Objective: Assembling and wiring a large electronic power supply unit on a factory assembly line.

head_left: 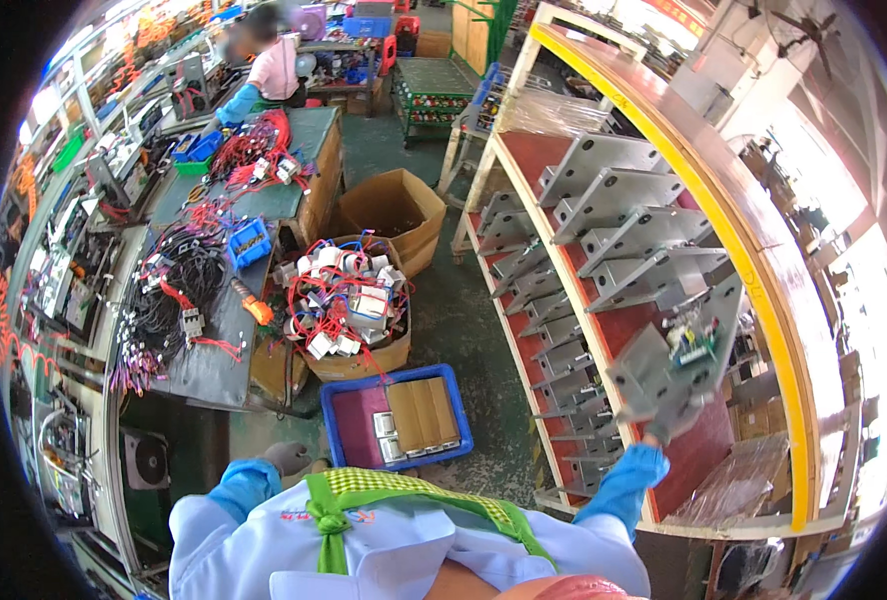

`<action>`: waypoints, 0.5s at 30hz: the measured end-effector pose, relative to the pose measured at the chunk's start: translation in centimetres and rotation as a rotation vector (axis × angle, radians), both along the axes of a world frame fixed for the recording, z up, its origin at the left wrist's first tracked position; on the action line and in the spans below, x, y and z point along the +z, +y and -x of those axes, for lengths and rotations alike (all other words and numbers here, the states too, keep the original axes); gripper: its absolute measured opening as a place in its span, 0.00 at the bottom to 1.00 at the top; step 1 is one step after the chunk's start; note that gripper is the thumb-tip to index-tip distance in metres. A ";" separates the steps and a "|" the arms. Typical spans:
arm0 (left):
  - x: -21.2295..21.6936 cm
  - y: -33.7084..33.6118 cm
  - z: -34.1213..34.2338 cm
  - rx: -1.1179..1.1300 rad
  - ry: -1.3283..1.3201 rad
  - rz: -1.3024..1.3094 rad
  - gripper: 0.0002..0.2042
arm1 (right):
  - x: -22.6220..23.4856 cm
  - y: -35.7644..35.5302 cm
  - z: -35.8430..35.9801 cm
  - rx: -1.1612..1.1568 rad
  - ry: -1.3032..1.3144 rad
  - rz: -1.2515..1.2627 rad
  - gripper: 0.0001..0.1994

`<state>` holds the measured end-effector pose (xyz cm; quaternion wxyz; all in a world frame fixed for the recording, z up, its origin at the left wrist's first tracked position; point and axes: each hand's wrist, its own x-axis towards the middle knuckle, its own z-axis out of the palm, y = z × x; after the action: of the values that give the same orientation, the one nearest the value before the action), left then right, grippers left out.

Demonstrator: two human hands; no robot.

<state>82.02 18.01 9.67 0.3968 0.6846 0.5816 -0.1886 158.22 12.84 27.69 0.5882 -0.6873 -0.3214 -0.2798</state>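
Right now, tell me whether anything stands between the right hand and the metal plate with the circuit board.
Nothing visible does: the right hand is at the near edge of the plate, though blur hides its grip. The circuit board is beyond the hand, not between.

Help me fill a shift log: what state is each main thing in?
Left hand: gloved, grip unclear
Right hand: gloved, blurred, grip unclear
Metal plates: racked in rows
Blue tray: open, partly filled
Front cardboard box: open, heaped full
Rear cardboard box: open
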 end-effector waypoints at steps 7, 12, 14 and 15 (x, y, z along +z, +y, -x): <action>1.0 3.8 -5.1 -0.081 -0.182 -0.042 0.23 | 7.7 -8.6 15.2 -0.055 0.154 0.083 0.20; -0.2 5.7 -4.8 -0.159 -0.279 -0.072 0.21 | 15.3 -11.6 20.1 -0.040 0.026 0.221 0.24; -0.7 5.7 -3.2 -0.167 -0.309 -0.095 0.21 | 19.1 -11.6 23.7 0.004 -0.240 0.342 0.25; -1.2 5.7 -2.2 -0.143 -0.320 -0.098 0.21 | 20.7 -12.0 25.8 0.003 -0.248 0.341 0.25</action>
<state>84.24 23.72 8.42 0.4360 0.7640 0.4694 -0.0764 132.44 0.80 48.40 0.4200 -0.7367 -0.4350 -0.3027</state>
